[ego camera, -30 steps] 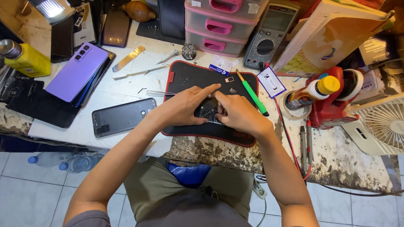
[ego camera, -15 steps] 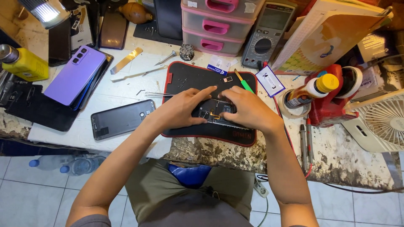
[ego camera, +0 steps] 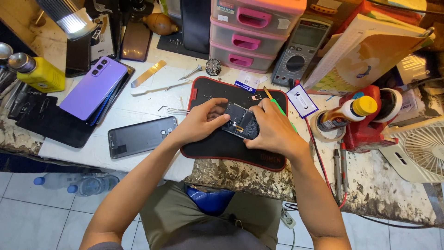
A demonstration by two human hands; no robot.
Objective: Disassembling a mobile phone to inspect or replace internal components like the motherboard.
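Observation:
An opened dark phone (ego camera: pixel 240 121) with its insides showing lies on a black mat with a red rim (ego camera: pixel 217 147) at the middle of the bench. My left hand (ego camera: pixel 200 121) grips the phone's left end, fingers curled over its edge. My right hand (ego camera: pixel 273 129) holds the right side, thumb and fingers pressed on it. A green-handled screwdriver (ego camera: pixel 278 107) pokes out from behind my right hand; whether the hand holds it I cannot tell.
A dark phone back (ego camera: pixel 141 136) lies left of the mat, a purple phone (ego camera: pixel 92 88) further left, a yellow bottle (ego camera: pixel 39 72) at the far left. Pink drawers (ego camera: pixel 252 32) and a multimeter (ego camera: pixel 298 51) stand behind. A white fan (ego camera: pixel 421 148) sits at right.
Both hands have stayed on the phone over the mat. My left fingers have curled more over the phone's left end, and the view has shifted slightly.

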